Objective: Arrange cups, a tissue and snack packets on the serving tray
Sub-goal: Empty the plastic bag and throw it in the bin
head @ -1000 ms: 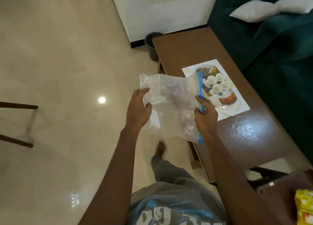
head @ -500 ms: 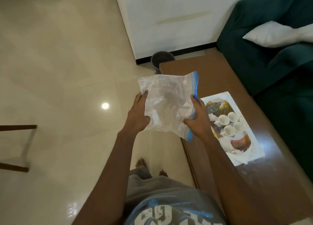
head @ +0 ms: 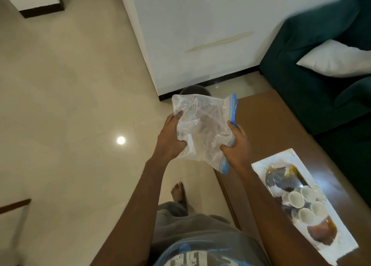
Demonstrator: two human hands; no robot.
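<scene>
I hold a clear plastic zip bag (head: pixel 202 125) with a blue seal strip in front of me, above the floor by the table's near edge. My left hand (head: pixel 170 139) grips its left side. My right hand (head: pixel 235 145) grips the blue-strip side. The bag looks empty. On the brown table (head: pixel 267 129) to the right lies a white serving tray (head: pixel 281 161) with a printed picture. Several small white cups (head: pixel 306 204) stand clustered in its middle. No tissue or snack packets show in this view.
A dark green sofa (head: pixel 321 97) with a white cushion (head: pixel 337 59) runs along the table's far side. A dark bin (head: pixel 192 90) stands on the floor behind the bag, next to a white wall (head: pixel 200 35). A wooden bar (head: pixel 14 205) juts in at the left edge.
The view has swung up and left, so the tray and cups now sit lower right. Both hands keep hold of the bag, which has crumpled a little and sits nearer the bin.
</scene>
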